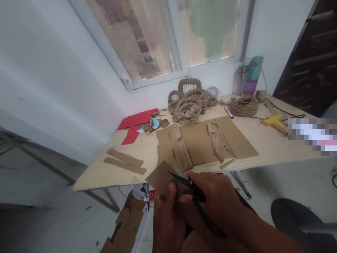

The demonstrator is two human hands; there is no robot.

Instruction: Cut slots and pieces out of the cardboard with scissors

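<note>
My right hand [218, 200] grips black scissors [188, 182], whose blades are parted over the edge of a brown cardboard piece [160, 177]. My left hand [167, 219] holds that cardboard piece from below, thumb on top, just off the front edge of the pale wooden table [263, 147]. A large cardboard sheet with cut slots [200, 140] lies flat on the table just beyond my hands.
Two cardboard strips [123, 161] lie at the left. Red paper [135, 121], woven cardboard baskets [188, 103], a twine coil [243, 105], a yellow glue gun [276, 123] and a bottle [252, 75] stand further back. Cardboard scraps [126, 225] lie on the floor; a dark stool [297, 218] is at right.
</note>
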